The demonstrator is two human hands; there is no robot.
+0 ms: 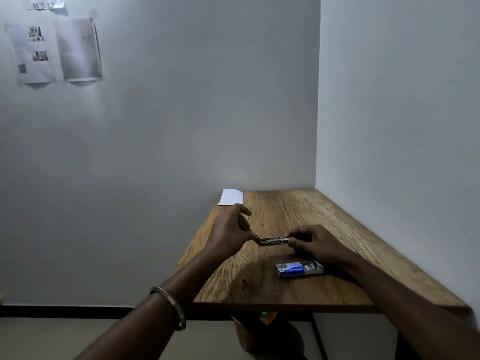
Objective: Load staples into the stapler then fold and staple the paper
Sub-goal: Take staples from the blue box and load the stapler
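Observation:
A small metal stapler [275,241] is held just above the wooden table [337,216], lying level between both hands. My right hand [315,244] grips its right end. My left hand [231,233] pinches the stapler's left end with thumb and forefinger. A blue box of staples [298,269] lies slid open on the table just in front of the right hand, with grey staples showing in its tray. A folded white paper [231,197] rests at the table's far left corner, beyond the left hand.
The table stands in a corner, with white walls behind and to the right. Its left and front edges drop to the floor. An orange bin [249,331] stands under the table. Printed sheets [54,50] hang on the wall at upper left.

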